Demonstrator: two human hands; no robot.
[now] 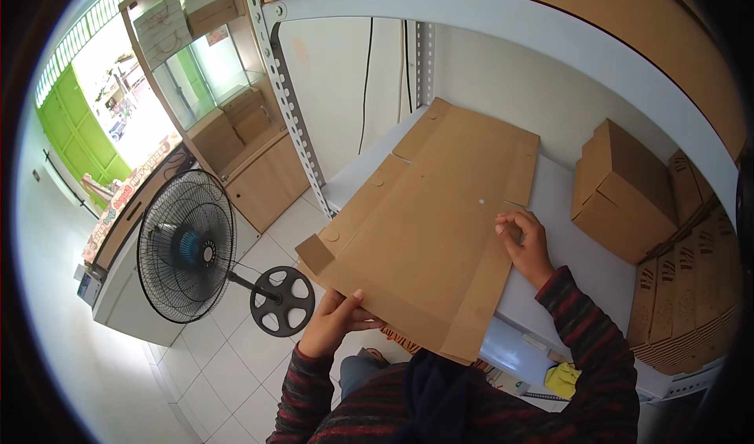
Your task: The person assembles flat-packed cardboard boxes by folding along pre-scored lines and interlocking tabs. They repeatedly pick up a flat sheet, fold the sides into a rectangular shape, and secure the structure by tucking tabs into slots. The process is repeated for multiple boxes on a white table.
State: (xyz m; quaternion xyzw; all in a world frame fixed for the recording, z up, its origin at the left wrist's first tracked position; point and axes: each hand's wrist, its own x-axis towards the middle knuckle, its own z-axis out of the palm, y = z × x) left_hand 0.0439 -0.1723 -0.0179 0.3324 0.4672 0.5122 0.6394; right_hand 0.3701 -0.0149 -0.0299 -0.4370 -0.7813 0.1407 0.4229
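Observation:
A large flat sheet of brown cardboard (pixel 440 208), creased and cut into flaps like an unfolded box, lies on the grey shelf, its near end jutting over the edge towards me. My left hand (pixel 339 318) grips its near left edge, thumb on top and fingers underneath. Beside that hand, a small corner flap (pixel 315 253) stands folded up. Over the sheet's right edge hovers my right hand (pixel 525 244), fingers curled in towards the thumb; anything between them is too small to make out. A small white dot (pixel 481 201) shows on the cardboard left of that hand.
A closed carton (pixel 624 193) and stacked folded cardboard (pixel 683 287) occupy the shelf's right side. A metal upright (pixel 294 106) and beam (pixel 503 8) frame it. Left stands a black fan (pixel 188 244). Below the shelf hangs a yellow cloth (pixel 562 380).

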